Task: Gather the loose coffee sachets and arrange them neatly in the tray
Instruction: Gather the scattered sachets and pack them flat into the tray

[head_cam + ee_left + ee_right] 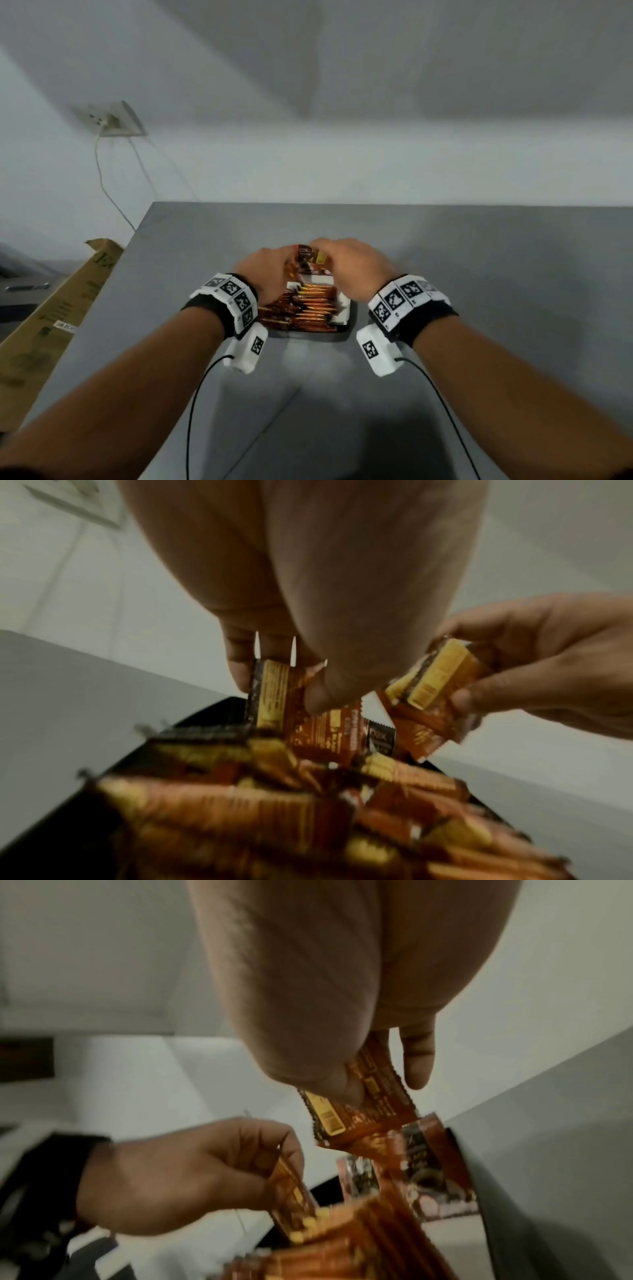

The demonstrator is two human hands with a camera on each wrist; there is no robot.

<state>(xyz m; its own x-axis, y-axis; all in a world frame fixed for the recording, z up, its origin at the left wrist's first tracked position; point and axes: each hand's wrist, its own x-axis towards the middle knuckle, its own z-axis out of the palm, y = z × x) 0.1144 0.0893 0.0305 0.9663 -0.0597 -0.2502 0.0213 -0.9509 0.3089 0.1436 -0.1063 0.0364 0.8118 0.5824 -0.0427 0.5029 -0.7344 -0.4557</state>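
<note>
the left hand (265,270) and right hand (346,262) are each pinching thin orange foil coffee sachets (433,685) above the packed black plastic tray (346,327); dropping them carelessly is likely disturbing the stacked rows.

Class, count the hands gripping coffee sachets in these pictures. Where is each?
2. The left hand pinches sachets over the tray's far end; the right hand pinches more beside it.
</note>
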